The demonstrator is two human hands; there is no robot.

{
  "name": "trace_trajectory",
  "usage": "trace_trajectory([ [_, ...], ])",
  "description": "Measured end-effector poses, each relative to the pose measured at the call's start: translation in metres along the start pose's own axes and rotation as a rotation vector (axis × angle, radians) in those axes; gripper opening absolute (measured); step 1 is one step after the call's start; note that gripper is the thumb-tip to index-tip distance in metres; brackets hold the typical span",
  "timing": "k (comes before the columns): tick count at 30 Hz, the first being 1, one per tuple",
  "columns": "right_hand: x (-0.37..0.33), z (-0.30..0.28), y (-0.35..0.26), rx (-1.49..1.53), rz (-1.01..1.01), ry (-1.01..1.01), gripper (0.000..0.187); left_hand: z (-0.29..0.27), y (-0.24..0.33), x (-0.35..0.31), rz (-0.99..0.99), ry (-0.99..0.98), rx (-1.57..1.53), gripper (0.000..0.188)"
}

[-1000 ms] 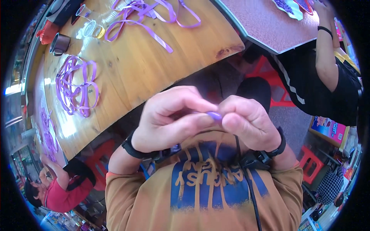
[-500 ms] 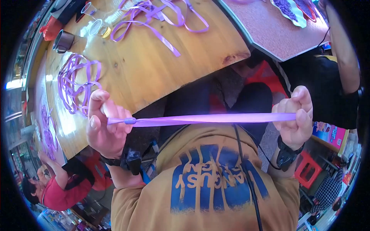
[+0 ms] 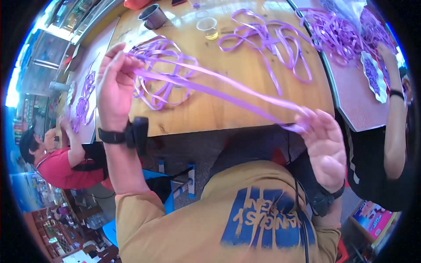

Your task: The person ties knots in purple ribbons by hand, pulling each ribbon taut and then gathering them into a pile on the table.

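A purple ribbon lanyard [image 3: 218,79] stretches in a long loop between my hands, its two strands apart, sloping down to the right. My left hand [image 3: 115,83], raised over the left part of the table, pinches one end with thumb and fingers. Beneath that end lies a pile of purple lanyards [image 3: 164,101] on the wood. My right hand [image 3: 325,147], lower and past the table's front edge, has its fingertips closed on the other end of the loop. A dark band with a small device sits on each wrist.
On the wooden table [image 3: 210,116] are a metal mug [image 3: 152,16], a clear cup with yellow liquid [image 3: 208,29] and more loose ribbons [image 3: 283,37]. At the right, a pink-topped table holds heaped ribbons [image 3: 335,33] and a white dish of purple bits [image 3: 372,76]. People sit at both sides.
My view has turned, with more of the table showing. The lanyard went from level and taut at my chest to slanting over the table, its strands spread, with my left hand higher.
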State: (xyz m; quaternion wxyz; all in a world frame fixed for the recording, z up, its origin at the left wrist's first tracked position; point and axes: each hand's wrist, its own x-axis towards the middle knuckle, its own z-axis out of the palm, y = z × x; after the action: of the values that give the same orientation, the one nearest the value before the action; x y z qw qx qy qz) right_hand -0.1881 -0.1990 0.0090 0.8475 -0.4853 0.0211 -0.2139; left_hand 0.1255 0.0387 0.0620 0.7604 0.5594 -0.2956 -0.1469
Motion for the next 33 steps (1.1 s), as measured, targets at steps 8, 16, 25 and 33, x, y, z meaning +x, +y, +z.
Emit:
trace_trajectory([
  [8,-0.012,-0.014,0.011,-0.144,0.363,0.052,0.057,-0.107,-0.032,0.017,-0.173,0.020,1.504,0.055],
  [16,-0.054,-0.051,0.017,-0.190,0.408,0.297,0.033,0.017,-0.041,-0.008,0.041,-0.353,1.145,0.032],
  [25,-0.074,-0.044,0.022,-0.171,0.452,0.347,0.026,0.172,-0.114,-0.006,0.426,-0.834,1.189,0.021],
  [33,-0.093,-0.064,0.014,-0.143,0.412,0.389,0.027,0.189,-0.112,-0.007,0.372,-0.886,1.326,0.007],
])
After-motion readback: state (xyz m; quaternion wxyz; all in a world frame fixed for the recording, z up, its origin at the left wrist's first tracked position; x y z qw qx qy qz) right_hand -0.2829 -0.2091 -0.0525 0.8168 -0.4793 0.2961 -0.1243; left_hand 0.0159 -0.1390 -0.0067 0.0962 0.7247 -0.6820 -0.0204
